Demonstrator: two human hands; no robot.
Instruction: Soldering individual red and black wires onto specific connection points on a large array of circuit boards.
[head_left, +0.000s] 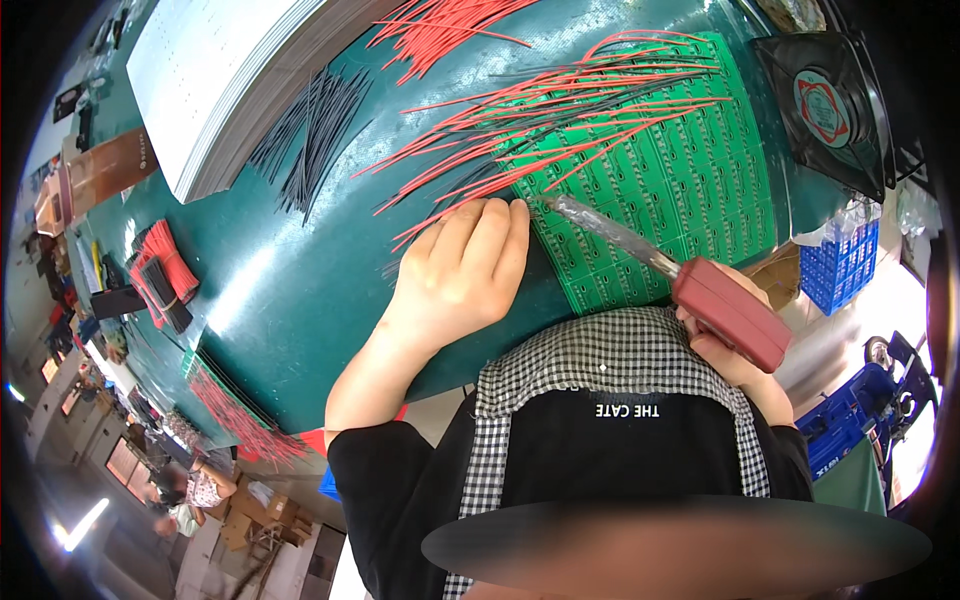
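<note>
My right hand [722, 352] is wrapped round the dark red handle of a soldering gun [735, 312]. The gun's long metal barrel slants up and left, its tip close to the left edge of a large green circuit board panel [700, 185]. Beside that tip, my left hand [465, 255] is closed, its fingers pressed together on a thin wire at the panel's edge; the fingertips are partly hidden. Red and black wires [560, 108] fan across the panel's upper left part and stick out past its edge.
A loose red wire pile [450, 30] and a black wire pile [318, 130] lie on the green table [270, 310]. A white stack [240, 80] stands upper left. Bundled wires [165, 275] and another wired board [235, 405] lie farther left. A black fan [825, 110] and blue crate [840, 265] are right.
</note>
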